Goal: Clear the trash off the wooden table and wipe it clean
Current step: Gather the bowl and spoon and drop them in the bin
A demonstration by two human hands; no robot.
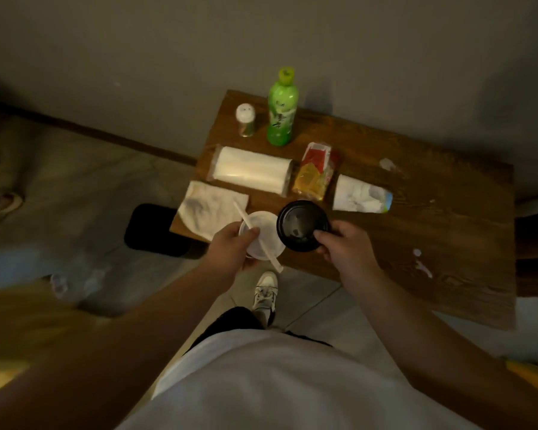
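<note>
Left hand [230,248] grips white cup [263,235] with loose straw [257,240]; right hand [343,243] grips black-lidded cup [302,226], both at the desk [432,231] edge. Risk: straw dropping, residue spilling; wrappers remain beyond hands.

tabletop [416,218]: dark brown, wood grain, whitish smears
bottle [281,114]: bright green, yellow-green cap
small jar [246,119]: white lid
lid [302,226]: black
cup [263,235]: white, pale straw
wrapper [316,172]: red and yellow
napkin [212,206]: white
bin [156,231]: black
</note>
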